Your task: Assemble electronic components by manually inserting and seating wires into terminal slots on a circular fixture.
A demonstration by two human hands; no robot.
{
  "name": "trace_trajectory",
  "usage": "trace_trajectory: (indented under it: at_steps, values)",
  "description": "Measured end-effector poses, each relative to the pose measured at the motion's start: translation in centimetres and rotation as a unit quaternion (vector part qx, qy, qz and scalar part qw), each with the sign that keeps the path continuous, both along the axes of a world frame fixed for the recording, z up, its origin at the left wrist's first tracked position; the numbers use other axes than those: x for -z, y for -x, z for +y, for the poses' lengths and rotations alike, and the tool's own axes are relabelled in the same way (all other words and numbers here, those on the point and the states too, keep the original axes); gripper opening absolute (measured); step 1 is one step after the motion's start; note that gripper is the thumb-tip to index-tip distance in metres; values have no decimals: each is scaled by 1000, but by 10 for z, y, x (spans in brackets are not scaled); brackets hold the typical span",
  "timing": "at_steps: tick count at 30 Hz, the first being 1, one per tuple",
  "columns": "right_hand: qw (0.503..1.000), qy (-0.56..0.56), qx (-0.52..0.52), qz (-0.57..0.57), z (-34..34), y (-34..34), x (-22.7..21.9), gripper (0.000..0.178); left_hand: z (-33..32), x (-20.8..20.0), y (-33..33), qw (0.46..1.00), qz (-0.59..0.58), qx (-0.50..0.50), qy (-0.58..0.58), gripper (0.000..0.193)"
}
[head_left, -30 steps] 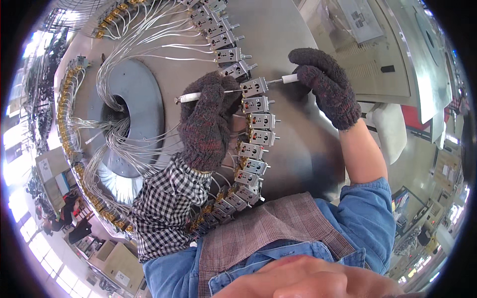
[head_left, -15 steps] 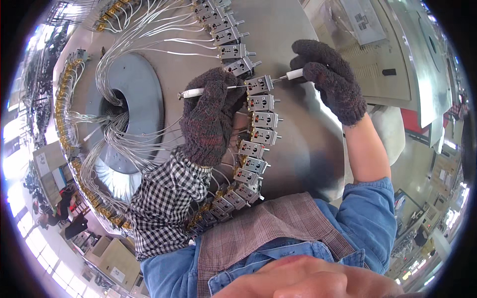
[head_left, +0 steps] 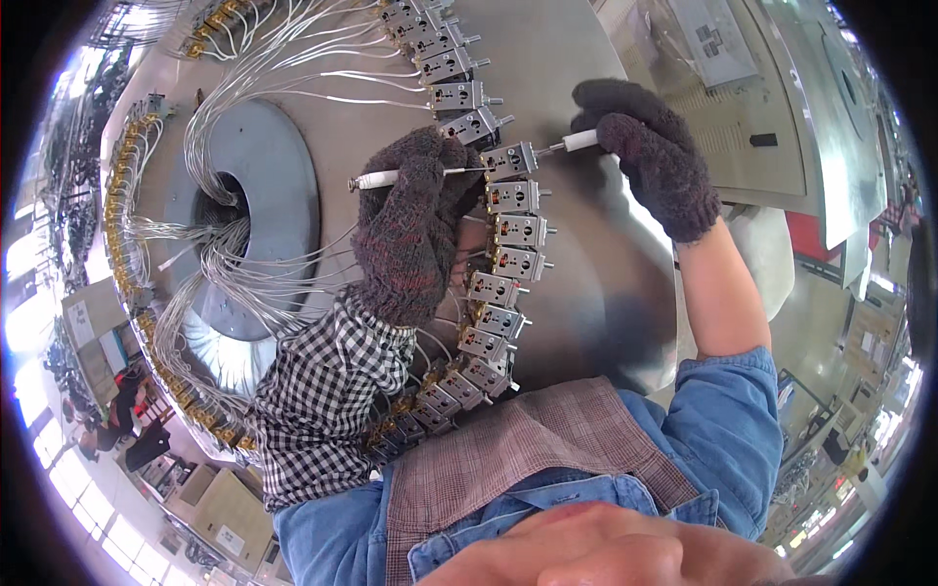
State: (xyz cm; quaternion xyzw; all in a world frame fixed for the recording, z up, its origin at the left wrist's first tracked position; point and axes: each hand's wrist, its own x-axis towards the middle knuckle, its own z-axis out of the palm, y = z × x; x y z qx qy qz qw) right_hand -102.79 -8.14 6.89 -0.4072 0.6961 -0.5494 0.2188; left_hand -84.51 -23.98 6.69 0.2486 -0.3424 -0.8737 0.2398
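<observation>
My left hand (head_left: 405, 234), in a dark knitted glove, is closed around a slim white-handled tool (head_left: 376, 181). Its thin metal shaft reaches the left side of a small grey metal box (head_left: 510, 162), one in a curved row. From the opposite side, my gloved right hand (head_left: 660, 161) grips a second white-handled tool (head_left: 580, 141) between thumb and fingers. This one's metal tip meets the short stud on the box's right end. Whether either tip sits inside the box, I cannot tell.
Several similar metal boxes (head_left: 520, 230) line the edge of a round metal table (head_left: 586, 273). White wires (head_left: 264, 88) run from them into the opening of a grey ring (head_left: 283, 146) at the left. A beige cabinet (head_left: 752, 146) stands at the far right.
The row of boxes and the left-hand tool sit very slightly higher in view. Both hands keep their grips, and the tools stay at the same box.
</observation>
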Motion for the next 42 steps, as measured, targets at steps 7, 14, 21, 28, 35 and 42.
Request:
trace_trajectory:
  at_steps: [7,14,21,28,35,42]
  values:
    - [996,-49,26,72,-2,-2,1,23,-2,0,2,999,-41,6,-8,22]
    - [974,-86,99,-183,-9,-8,-6,26,-5,4,1,997,-61,15,-36,23]
    - [968,-77,69,-227,-7,-4,-9,25,-3,6,2,999,-34,14,-3,24]
    - [954,-81,63,-283,-10,-3,-15,24,-2,2,4,999,-45,6,-20,22]
    - [963,6,20,-269,-4,-3,-10,26,-2,3,2,1000,-15,2,0,23]
    - [979,-58,46,-190,-2,-1,-6,27,-1,-1,3,999,-46,-5,-8,23]
